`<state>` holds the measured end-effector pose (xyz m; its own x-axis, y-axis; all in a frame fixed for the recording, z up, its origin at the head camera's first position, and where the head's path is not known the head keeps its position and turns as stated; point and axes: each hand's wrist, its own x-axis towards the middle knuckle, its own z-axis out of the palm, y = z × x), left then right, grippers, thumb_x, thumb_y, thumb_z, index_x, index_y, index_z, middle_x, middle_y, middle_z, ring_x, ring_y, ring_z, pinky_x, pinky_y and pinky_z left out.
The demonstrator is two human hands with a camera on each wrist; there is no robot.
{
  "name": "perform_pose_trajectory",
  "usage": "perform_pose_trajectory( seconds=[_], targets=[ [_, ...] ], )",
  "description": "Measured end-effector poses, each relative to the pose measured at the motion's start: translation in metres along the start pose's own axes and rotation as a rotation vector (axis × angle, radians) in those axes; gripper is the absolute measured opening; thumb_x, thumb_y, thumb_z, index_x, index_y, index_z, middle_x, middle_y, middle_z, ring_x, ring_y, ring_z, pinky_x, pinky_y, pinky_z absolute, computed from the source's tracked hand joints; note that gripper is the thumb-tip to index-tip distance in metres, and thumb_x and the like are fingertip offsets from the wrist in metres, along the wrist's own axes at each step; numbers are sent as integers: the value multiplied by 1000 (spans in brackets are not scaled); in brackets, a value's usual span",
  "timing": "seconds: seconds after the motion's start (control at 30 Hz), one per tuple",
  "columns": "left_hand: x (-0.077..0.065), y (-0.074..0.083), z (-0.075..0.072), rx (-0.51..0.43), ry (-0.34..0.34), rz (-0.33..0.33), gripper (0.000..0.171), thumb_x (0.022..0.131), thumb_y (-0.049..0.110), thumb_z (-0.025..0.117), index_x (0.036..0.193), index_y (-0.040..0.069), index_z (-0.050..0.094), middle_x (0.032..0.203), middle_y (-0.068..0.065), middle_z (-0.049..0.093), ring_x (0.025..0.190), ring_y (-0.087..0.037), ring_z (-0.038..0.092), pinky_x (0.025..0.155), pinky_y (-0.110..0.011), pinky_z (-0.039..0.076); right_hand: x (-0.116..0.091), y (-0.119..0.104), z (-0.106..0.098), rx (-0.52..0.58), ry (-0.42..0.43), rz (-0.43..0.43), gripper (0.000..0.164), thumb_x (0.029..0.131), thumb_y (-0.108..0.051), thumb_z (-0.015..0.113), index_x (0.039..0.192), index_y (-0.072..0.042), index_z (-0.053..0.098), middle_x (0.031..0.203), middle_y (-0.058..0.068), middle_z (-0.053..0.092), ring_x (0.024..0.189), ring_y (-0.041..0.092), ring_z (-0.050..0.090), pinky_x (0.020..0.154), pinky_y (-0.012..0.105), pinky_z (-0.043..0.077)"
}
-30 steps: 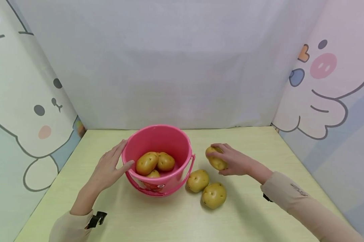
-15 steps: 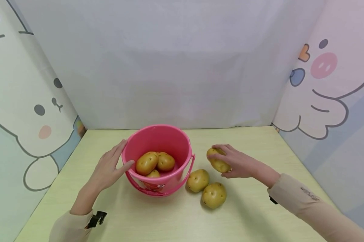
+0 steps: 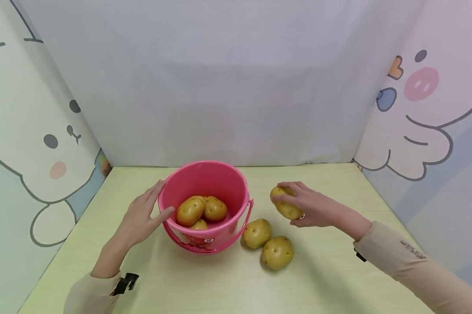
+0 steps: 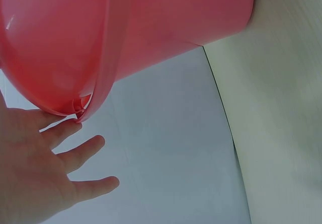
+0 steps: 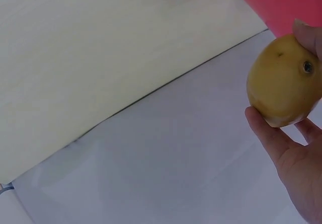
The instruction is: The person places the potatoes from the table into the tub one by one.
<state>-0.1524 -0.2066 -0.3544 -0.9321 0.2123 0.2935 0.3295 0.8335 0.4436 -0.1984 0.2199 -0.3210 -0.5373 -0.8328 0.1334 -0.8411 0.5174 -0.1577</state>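
Note:
My right hand (image 3: pixel 312 206) grips a yellow-brown potato (image 3: pixel 287 204), thumb on one side and fingers on the other. The right wrist view shows this potato (image 5: pixel 284 80) close up, with a dark spot on its skin. To its left stands a pink bucket (image 3: pixel 208 174) with several potatoes inside, among them a large one (image 3: pixel 191 211). My left hand (image 3: pixel 141 218) rests at the bucket's left rim, thumb over the edge. In the left wrist view, the straight, spread fingers (image 4: pixel 83 153) of that hand reach beside the handle joint. Part of the bucket's inside is hidden.
Two more potatoes lie on the table right of the bucket, a nearer one (image 3: pixel 278 253) and another one (image 3: pixel 257 233) beside it. The bucket's handle (image 3: pixel 236 237) hangs down at the front. A pale wall (image 3: pixel 236 87) rises behind the table (image 3: pixel 204 288).
My right hand has shifted a little to the right with the potato in its grip, and the potato has tilted slightly. The left hand and the bucket have stayed in place.

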Motion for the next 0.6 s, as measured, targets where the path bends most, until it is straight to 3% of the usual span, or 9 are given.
perform_pose_trajectory(
  seconds=[0.6],
  targets=[
    [0, -2, 2, 5, 19, 11, 75, 83, 41, 55, 141, 10, 20, 139, -15, 28, 121, -35, 27, 92, -60, 22, 6, -2, -29, -37, 17, 8, 64, 68, -20, 75, 125, -22, 45, 131, 11, 32, 114, 25, 32, 74, 36, 47]
  ],
)
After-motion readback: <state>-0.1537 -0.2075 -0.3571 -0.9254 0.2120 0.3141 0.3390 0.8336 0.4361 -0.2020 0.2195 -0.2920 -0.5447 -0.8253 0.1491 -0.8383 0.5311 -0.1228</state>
